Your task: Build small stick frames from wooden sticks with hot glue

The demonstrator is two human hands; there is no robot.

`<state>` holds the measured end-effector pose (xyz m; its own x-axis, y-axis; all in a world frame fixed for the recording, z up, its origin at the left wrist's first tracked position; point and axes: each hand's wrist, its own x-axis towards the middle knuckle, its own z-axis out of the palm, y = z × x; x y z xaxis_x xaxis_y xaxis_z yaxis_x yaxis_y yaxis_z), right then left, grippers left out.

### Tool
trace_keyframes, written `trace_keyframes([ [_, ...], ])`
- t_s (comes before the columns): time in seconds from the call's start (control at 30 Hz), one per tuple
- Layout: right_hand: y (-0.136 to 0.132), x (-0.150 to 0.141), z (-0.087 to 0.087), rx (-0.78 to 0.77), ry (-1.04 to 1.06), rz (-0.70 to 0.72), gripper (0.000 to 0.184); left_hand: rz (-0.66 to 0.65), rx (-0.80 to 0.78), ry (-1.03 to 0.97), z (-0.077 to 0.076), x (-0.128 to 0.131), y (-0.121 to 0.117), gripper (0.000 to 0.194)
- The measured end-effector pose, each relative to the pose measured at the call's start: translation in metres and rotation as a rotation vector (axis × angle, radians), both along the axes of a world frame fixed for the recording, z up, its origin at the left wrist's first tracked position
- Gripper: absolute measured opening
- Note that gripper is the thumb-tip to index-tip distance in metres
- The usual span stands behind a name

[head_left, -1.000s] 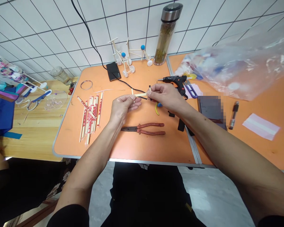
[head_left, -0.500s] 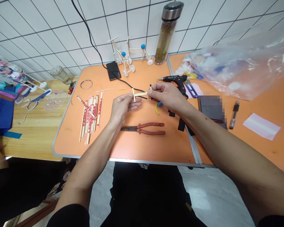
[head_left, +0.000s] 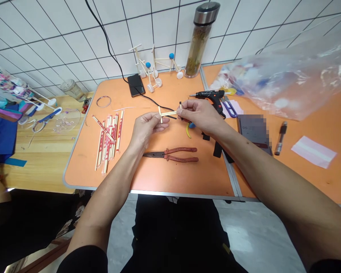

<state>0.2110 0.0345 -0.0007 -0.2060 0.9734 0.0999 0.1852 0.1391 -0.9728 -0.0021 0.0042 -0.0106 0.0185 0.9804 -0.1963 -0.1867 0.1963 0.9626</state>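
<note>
Wooden stick joint (head_left: pixel 165 113), a small T of two thin sticks, sits in the air above the middle of the orange folding table (head_left: pixel 182 178), held between both hands. The left hand (head_left: pixel 147 129) is closed around the end with the crosswise stick, its fingertips curled in under the joint. The right hand (head_left: pixel 199 115) pinches the other end between thumb and forefinger, where a small dark piece pokes up; how that piece meets the stick is hidden by the fingers. Just below the right hand lie a yellow and blue plastic scrap (head_left: pixel 188 131) and a black strap (head_left: pixel 217 149). Red-handled pliers (head_left: pixel 170 156) rest below the hands, near the table's front edge. To the left lies a bundle of paper-wrapped chopsticks (head_left: pixel 108 142), with a wire ring (head_left: pixel 104 101) above it. Farther up, a black and orange glue gun (head_left: pixel 210 96) points left toward the hands, close to blue-handled scissors (head_left: pixel 230 108). A black phone (head_left: pixel 136 85) and small wheeled stick models (head_left: pixel 156 64) stand along the tiled wall at the top, beside a steel-capped glass flask (head_left: pixel 199 41). A clear plastic bag (head_left: pixel 284 83) fills the upper right.
</note>
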Motion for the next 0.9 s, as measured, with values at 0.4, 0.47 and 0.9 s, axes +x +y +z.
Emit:
trace_keyframes([
  [0.4,-0.0021,-0.0001,0.0048,-0.011,-0.009,-0.003,0.025,-0.019,0.042,0.031,0.0015,0.0003,-0.0019,0.023],
  [0.47,-0.0021,-0.0003,0.0045,-0.014,-0.005,-0.004,0.025,-0.028,0.058,0.045,0.0011,-0.0003,-0.0018,0.022],
  [0.9,-0.0003,0.0003,0.0016,0.01,0.013,0.007,0.023,-0.06,0.124,0.04,-0.0055,-0.0045,0.0019,0.028],
])
